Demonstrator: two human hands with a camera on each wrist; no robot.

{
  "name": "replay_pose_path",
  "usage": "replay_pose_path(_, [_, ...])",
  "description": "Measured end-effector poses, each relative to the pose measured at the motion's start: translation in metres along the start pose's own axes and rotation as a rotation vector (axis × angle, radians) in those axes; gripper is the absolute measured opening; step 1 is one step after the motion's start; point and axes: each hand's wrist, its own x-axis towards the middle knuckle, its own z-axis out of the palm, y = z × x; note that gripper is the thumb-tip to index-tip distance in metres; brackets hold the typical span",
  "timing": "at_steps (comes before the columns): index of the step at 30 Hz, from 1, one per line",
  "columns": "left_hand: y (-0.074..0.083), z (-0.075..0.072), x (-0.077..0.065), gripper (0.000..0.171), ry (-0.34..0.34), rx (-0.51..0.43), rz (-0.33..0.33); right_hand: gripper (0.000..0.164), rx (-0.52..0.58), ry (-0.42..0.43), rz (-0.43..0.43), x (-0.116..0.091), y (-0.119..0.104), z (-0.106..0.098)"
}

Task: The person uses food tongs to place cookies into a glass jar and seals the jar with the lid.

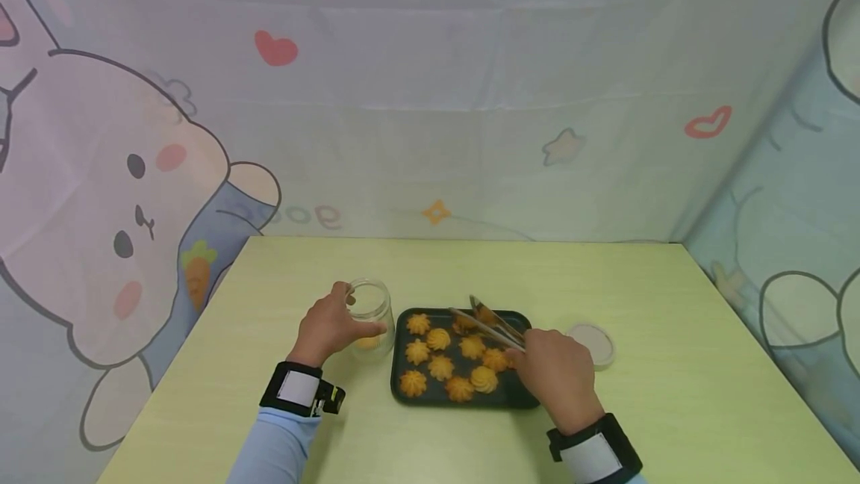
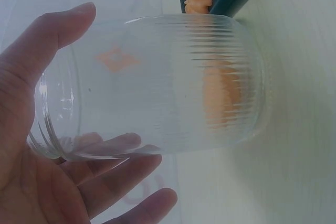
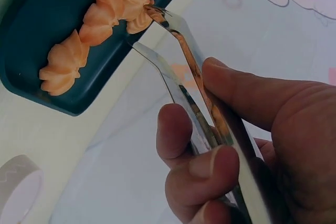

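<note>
My left hand holds a clear glass jar near its rim, thumb on one side and fingers on the other. A yellow-orange cookie lies at the bottom of the jar, which stands upright left of a dark green tray. In my right hand is a pair of metal tongs, gripped between thumb and fingers. The tongs' tips are apart, over the tray's far side by a cookie. Whether they touch it I cannot tell. Several swirled cookies lie on the tray.
A round white lid lies on the pale yellow table, just right of the tray. Behind the table hangs a printed cloth with hearts and a large cartoon rabbit. The jar stands close beside the tray's left edge.
</note>
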Motion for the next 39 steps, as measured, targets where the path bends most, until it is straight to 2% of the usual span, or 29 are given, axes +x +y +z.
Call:
replay_pose_path(10, [0.002, -0.001, -0.002, 0.088, 0.001, -0.003, -0.004, 0.040, 0.017, 0.000, -0.005, -0.001, -0.008, 0.002])
replay_pose_path(23, [0.001, 0.000, -0.001, 0.090, -0.004, -0.007, -0.005, 0.040, -0.076, 0.111, -0.054, -0.003, -0.021, 0.009])
replay_pose_path(28, [0.000, 0.000, 0.000, 0.090, -0.006, -0.011, -0.008, 0.041, -0.071, 0.142, -0.061, -0.005, -0.021, 0.013])
replay_pose_path(33, [-0.001, 0.001, 0.001, 0.089, -0.001, -0.009, -0.012, 0.040, -0.050, 0.135, -0.057, -0.004, -0.018, 0.017])
replay_pose_path(39, [-0.001, 0.001, 0.001, 0.090, 0.000, -0.007, -0.009, 0.038, -0.018, 0.088, -0.033, -0.002, -0.016, 0.017])
